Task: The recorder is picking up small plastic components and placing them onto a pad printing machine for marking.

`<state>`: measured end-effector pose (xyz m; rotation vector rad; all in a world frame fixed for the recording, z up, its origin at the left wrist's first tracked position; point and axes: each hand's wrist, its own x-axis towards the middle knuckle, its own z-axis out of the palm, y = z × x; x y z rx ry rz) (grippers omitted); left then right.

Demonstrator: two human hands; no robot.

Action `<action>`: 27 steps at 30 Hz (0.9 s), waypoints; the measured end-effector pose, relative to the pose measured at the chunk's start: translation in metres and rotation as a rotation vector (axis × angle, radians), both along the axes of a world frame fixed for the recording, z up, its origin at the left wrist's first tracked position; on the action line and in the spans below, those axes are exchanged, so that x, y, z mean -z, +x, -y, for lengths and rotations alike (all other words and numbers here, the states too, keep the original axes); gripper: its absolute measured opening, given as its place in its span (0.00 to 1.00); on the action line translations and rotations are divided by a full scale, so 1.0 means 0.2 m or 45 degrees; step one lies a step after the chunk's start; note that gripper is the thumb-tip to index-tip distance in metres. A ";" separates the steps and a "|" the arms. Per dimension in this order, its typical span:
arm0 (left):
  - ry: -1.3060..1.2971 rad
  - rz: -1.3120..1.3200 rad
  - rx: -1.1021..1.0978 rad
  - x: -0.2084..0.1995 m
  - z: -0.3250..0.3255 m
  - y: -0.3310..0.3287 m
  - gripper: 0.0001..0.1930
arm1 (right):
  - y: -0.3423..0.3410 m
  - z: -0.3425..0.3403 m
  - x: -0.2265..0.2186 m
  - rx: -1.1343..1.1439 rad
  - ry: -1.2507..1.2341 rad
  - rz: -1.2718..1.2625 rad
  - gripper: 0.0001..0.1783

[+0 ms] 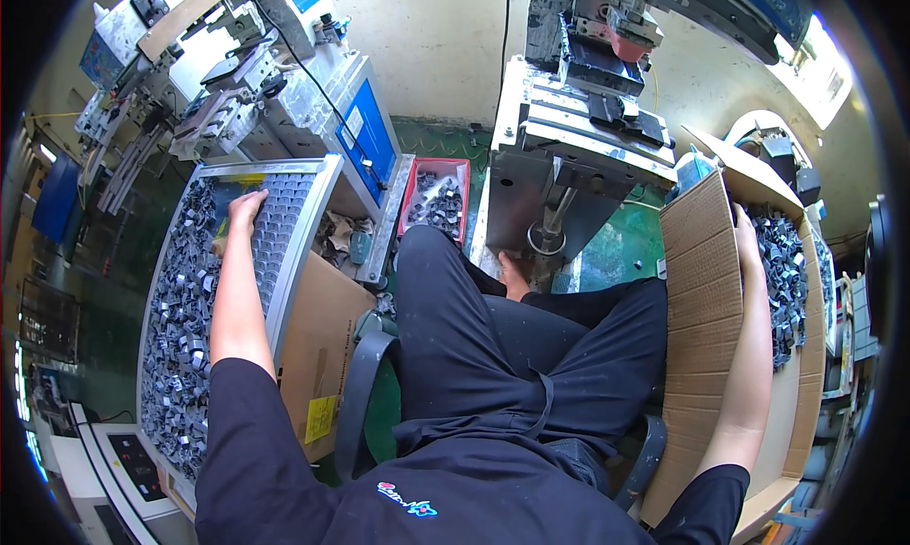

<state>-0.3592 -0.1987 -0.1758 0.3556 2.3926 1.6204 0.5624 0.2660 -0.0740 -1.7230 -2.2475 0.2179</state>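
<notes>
On the left my left hand is over a metal-framed tray, its fingers curled in. Whatever they hold, if anything, is too small to make out. Beside it small grey curved parts stand in neat rows, and a loose heap of such parts fills the tray's left side. At the right my right hand reaches into an open cardboard box, close to its flap edge. More small grey parts lie in this box beside the hand. Most of its fingers are hidden.
A red bin with loose parts sits on the green floor ahead. Two machines, one with a blue panel and one with a metal table, stand beyond. A closed cardboard box is under the tray. Chair armrests flank my legs.
</notes>
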 end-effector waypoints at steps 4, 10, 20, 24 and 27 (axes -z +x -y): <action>-0.044 0.017 0.012 -0.03 -0.01 0.00 0.13 | 0.01 -0.01 0.00 -0.007 0.001 -0.032 0.34; -0.140 -0.106 -0.010 -0.03 0.02 0.00 0.14 | 0.02 -0.03 0.02 -0.010 0.003 -0.032 0.34; -0.019 -0.111 0.117 -0.02 0.07 -0.03 0.20 | -0.05 0.07 -0.03 0.077 0.086 -0.084 0.32; -0.045 -0.071 0.083 -0.03 0.07 -0.01 0.20 | -0.12 0.13 -0.10 0.134 0.253 -0.166 0.23; -0.008 -0.032 0.097 -0.02 0.07 0.01 0.19 | -0.13 0.15 -0.13 0.229 0.273 -0.301 0.17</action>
